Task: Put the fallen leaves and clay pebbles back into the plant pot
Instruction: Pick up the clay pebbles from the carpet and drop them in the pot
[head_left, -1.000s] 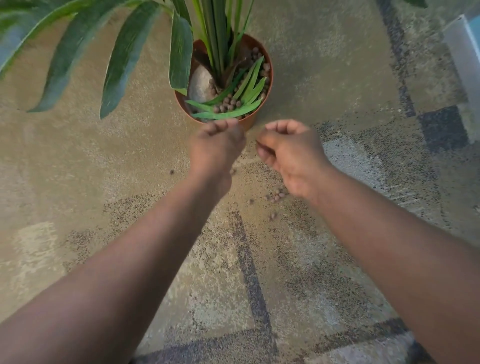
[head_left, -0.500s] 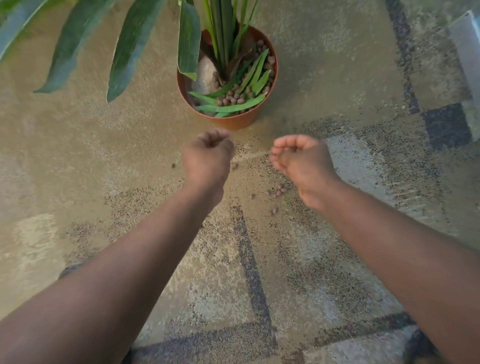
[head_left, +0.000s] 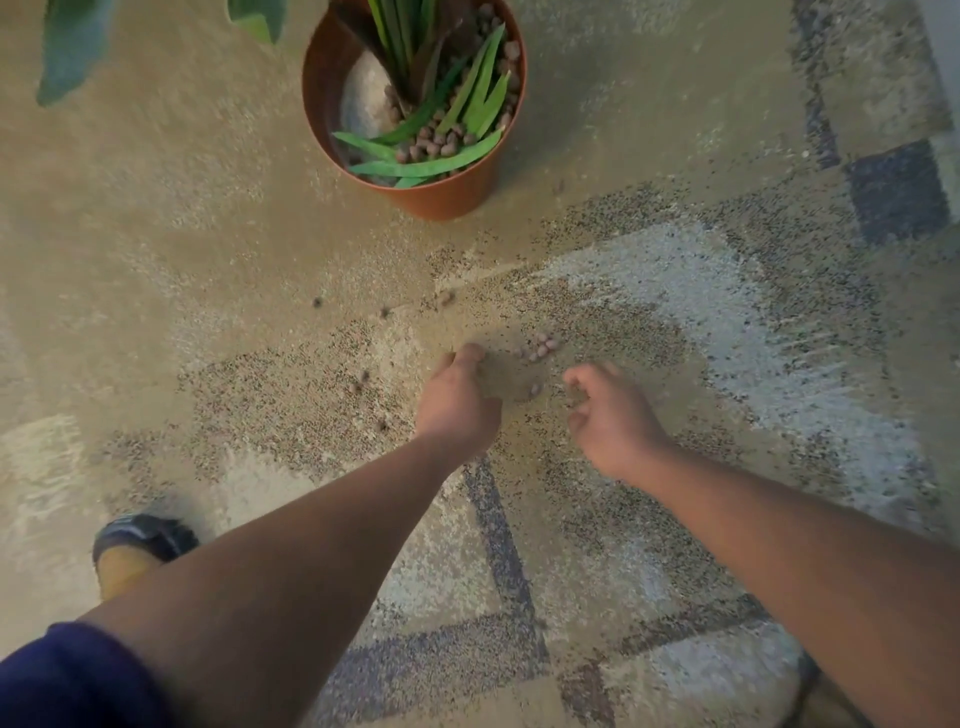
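Loose-curled hands (head_left: 457, 400) low over pebbles (head_left: 537, 347)

No text, label, brand, number or sign can be read anywhere in view. The plant pot (head_left: 447, 200) has a plain orange wall with no printing on it. The patterned carpet (head_left: 727, 322) carries only colour blocks and lines, no lettering.
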